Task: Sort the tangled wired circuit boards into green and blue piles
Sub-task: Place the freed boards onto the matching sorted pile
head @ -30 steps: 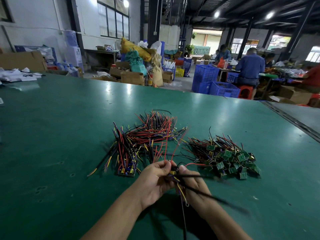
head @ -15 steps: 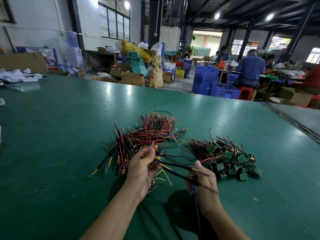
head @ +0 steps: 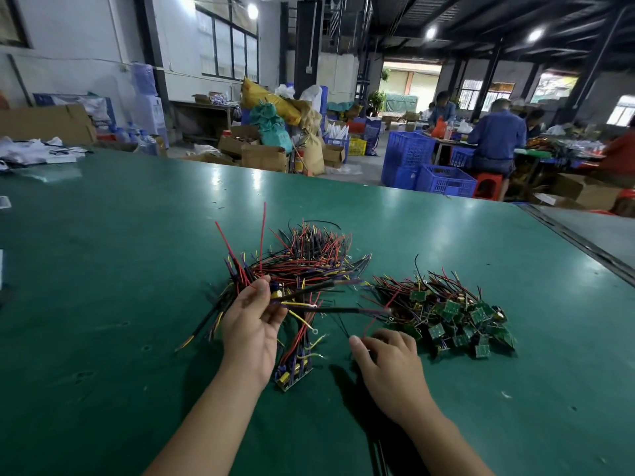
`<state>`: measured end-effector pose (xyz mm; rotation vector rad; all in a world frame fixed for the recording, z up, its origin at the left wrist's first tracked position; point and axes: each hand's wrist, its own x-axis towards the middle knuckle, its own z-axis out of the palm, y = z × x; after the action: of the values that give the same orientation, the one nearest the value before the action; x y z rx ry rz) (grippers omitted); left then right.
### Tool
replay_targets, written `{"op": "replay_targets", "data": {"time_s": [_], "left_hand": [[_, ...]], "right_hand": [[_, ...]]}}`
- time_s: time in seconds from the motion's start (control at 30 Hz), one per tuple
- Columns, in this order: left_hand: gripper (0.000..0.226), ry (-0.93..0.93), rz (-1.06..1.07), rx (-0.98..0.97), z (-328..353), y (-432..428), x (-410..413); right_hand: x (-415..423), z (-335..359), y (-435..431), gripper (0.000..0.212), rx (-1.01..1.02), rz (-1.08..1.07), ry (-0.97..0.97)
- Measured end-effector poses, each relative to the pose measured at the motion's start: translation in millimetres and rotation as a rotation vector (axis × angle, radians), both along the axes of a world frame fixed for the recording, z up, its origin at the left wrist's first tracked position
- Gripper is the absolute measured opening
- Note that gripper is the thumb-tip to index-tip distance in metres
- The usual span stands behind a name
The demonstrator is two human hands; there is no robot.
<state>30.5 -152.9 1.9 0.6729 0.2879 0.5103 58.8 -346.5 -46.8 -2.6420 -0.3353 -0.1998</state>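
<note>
My left hand (head: 252, 326) pinches a wired circuit board (head: 276, 294) just above the table; its black sleeved wires (head: 340, 309) stretch to the right. My right hand (head: 390, 360) hovers low over the table with curled fingers, thumb and forefinger closed on the thin red and black wire ends (head: 360, 334) trailing from that bundle. A heap of green boards (head: 457, 316) with short wires lies right of both hands. Blue boards (head: 293, 371) lie by my left wrist under a large tangle of red, black and yellow wires (head: 305, 261).
The green table (head: 137, 269) stretches far to the left and forward, and its right edge (head: 584, 242) has a metal strip. Papers (head: 37, 152) lie at the far left corner. Blue crates (head: 443, 180), boxes and seated people are beyond the table.
My hands have drawn apart. The left one rose toward the wire tangle with the board, while the right one dropped toward the table beside the green heap, trailing wire ends.
</note>
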Motion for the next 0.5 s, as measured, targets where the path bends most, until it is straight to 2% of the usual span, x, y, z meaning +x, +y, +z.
{"op": "replay_targets", "data": {"time_s": [0.07, 0.17, 0.27, 0.33, 0.4, 0.5], "left_hand": [[0.011, 0.014, -0.035, 0.012, 0.3, -2.4, 0.3], [0.01, 0.022, -0.09, 0.016, 1.3, -6.8, -0.7], [0.007, 0.033, -0.128, 0.06, 0.8, -10.5, -2.1], [0.012, 0.054, -0.171, 0.123, -0.2, -15.4, -4.4], [0.02, 0.082, -0.221, 0.2, -1.8, -23.0, -7.0], [0.022, 0.126, -0.281, 0.342, -4.2, -37.3, -11.4]], "right_hand": [[-1.1, 2.5, -0.7, 0.057, -0.004, -0.03, 0.015], [-4.7, 11.9, 1.6, 0.06, 0.242, -0.114, -0.061], [-13.8, 23.5, 3.9, 0.031, 0.453, -0.211, -0.291], [-19.5, 29.5, 6.7, 0.015, 0.562, -0.205, -0.352], [-23.4, 30.4, 9.5, 0.013, 0.697, -0.087, -0.335], [-26.1, 25.1, 9.3, 0.019, 0.73, 0.038, -0.122]]}}
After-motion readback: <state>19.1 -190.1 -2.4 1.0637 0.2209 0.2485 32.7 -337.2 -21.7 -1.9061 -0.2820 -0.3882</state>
